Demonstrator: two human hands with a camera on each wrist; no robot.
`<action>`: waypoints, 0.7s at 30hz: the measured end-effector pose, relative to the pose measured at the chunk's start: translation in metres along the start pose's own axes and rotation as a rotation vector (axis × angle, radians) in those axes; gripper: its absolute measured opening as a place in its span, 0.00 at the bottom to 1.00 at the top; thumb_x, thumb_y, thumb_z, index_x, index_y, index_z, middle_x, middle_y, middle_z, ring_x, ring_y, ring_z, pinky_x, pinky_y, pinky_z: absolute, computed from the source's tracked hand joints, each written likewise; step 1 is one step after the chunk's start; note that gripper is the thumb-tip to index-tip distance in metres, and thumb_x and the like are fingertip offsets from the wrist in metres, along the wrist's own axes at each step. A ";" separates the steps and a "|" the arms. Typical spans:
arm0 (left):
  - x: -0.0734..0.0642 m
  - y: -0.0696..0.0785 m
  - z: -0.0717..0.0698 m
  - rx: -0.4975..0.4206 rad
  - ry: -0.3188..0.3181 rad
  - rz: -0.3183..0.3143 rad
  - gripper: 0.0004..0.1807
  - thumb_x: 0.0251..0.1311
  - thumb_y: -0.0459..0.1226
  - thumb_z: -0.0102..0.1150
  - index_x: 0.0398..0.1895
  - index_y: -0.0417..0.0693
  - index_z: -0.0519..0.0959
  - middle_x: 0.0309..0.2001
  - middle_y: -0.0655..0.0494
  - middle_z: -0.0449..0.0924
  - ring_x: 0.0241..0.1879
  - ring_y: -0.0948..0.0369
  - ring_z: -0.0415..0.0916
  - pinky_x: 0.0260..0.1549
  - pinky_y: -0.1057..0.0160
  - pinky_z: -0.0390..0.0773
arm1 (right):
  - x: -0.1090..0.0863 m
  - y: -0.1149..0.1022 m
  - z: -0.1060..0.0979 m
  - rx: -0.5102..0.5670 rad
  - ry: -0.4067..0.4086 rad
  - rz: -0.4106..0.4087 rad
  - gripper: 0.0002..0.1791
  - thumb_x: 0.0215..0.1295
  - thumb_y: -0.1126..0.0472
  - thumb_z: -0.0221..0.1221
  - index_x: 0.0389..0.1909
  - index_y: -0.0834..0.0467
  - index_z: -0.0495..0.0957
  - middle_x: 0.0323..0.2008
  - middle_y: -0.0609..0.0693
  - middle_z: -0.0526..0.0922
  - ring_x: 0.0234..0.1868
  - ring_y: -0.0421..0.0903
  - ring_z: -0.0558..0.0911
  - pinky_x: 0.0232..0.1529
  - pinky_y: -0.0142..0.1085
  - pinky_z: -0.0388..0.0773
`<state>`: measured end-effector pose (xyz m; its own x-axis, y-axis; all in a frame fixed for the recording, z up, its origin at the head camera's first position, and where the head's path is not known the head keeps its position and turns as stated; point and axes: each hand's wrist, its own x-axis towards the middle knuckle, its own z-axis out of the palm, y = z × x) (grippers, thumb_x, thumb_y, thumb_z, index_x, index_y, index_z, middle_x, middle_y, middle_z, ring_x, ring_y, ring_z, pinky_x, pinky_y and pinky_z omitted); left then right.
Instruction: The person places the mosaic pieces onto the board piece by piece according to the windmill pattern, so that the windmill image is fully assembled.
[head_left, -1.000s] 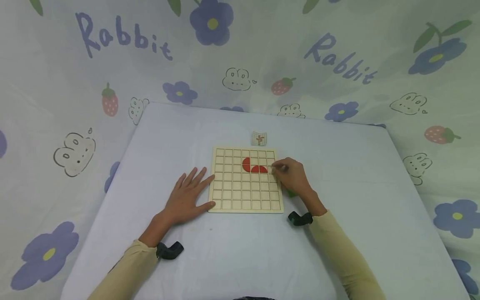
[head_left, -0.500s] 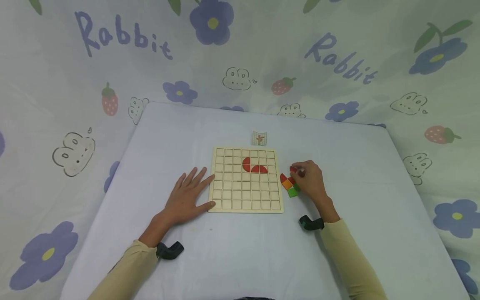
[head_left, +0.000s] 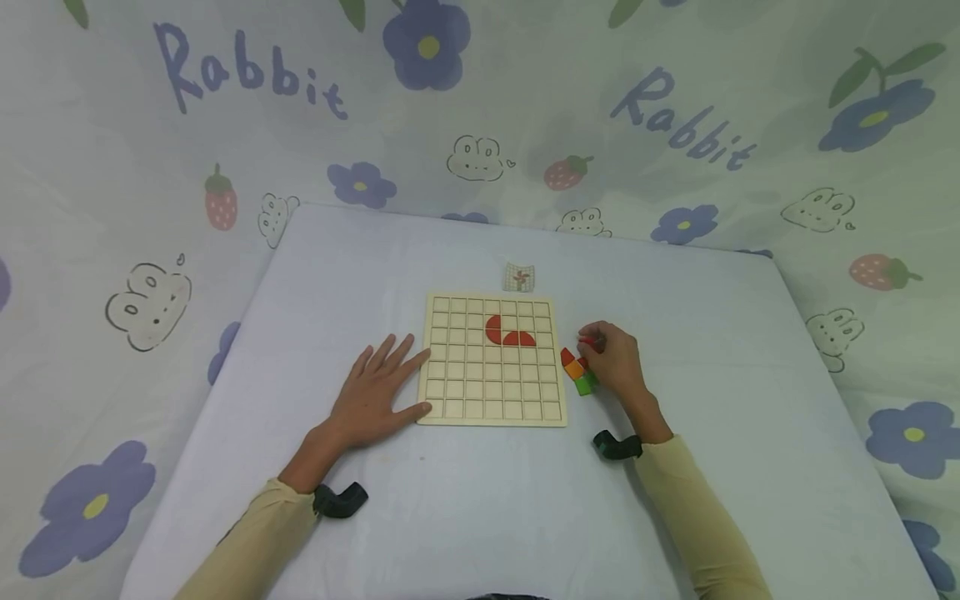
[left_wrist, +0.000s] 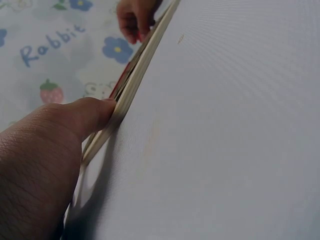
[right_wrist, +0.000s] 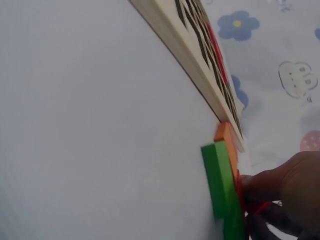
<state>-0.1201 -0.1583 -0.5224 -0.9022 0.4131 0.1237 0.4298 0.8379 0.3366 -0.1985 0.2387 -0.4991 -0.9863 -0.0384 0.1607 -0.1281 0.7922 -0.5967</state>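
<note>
A pale wooden board [head_left: 455,387] with a grid of square cells lies mid-table, two red half-round shapes [head_left: 517,338] set in its upper right part. My left hand [head_left: 372,398] lies spread, thumb and a fingertip touching the board's left edge. To the right of the board, my right hand [head_left: 615,358] pinches a small red piece [head_left: 590,340], partly hidden by the fingers. Below that hand sit an orange block [head_left: 575,369], a green block [head_left: 583,386] and another red piece [head_left: 567,356]. A second green block [right_wrist: 233,220] is partly covered.
A small card [head_left: 519,277] printed with a grid and a red pinwheel figure lies just beyond the board. White cloth [head_left: 480,508] covers the table. Behind it hangs a patterned curtain [head_left: 420,125]. Each wrist wears a black device [head_left: 341,500].
My right hand has left the board's right edge and moved right over the loose blocks, bringing them into view. It then shifts slightly with the red piece. My left hand stays still.
</note>
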 end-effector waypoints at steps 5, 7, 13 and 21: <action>0.000 0.000 -0.001 0.008 -0.002 -0.001 0.45 0.62 0.68 0.47 0.78 0.59 0.55 0.78 0.52 0.45 0.76 0.49 0.36 0.70 0.43 0.37 | -0.002 -0.007 0.004 0.080 0.072 -0.106 0.09 0.61 0.69 0.66 0.42 0.63 0.83 0.41 0.56 0.83 0.38 0.51 0.82 0.41 0.46 0.81; 0.000 0.000 -0.001 0.012 -0.004 -0.004 0.45 0.62 0.68 0.47 0.78 0.59 0.55 0.78 0.52 0.44 0.76 0.49 0.36 0.70 0.43 0.37 | -0.001 -0.010 0.004 0.133 0.064 -0.136 0.10 0.60 0.69 0.67 0.43 0.63 0.83 0.41 0.55 0.84 0.38 0.51 0.83 0.40 0.45 0.82; 0.001 0.000 -0.001 0.015 -0.012 -0.009 0.45 0.61 0.67 0.48 0.78 0.59 0.55 0.78 0.53 0.44 0.76 0.49 0.35 0.70 0.43 0.37 | -0.001 -0.026 0.009 0.246 -0.027 -0.214 0.09 0.58 0.70 0.68 0.40 0.62 0.85 0.37 0.52 0.86 0.36 0.47 0.83 0.37 0.41 0.81; 0.001 0.000 0.001 0.015 -0.018 -0.014 0.45 0.61 0.68 0.48 0.78 0.59 0.55 0.78 0.53 0.43 0.76 0.49 0.35 0.70 0.43 0.37 | -0.001 -0.042 0.020 0.357 -0.172 -0.249 0.12 0.65 0.69 0.63 0.48 0.61 0.84 0.42 0.52 0.82 0.42 0.47 0.80 0.42 0.38 0.79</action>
<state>-0.1207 -0.1578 -0.5230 -0.9076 0.4072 0.1025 0.4175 0.8489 0.3242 -0.1939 0.1930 -0.4902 -0.9203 -0.3246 0.2185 -0.3609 0.4886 -0.7944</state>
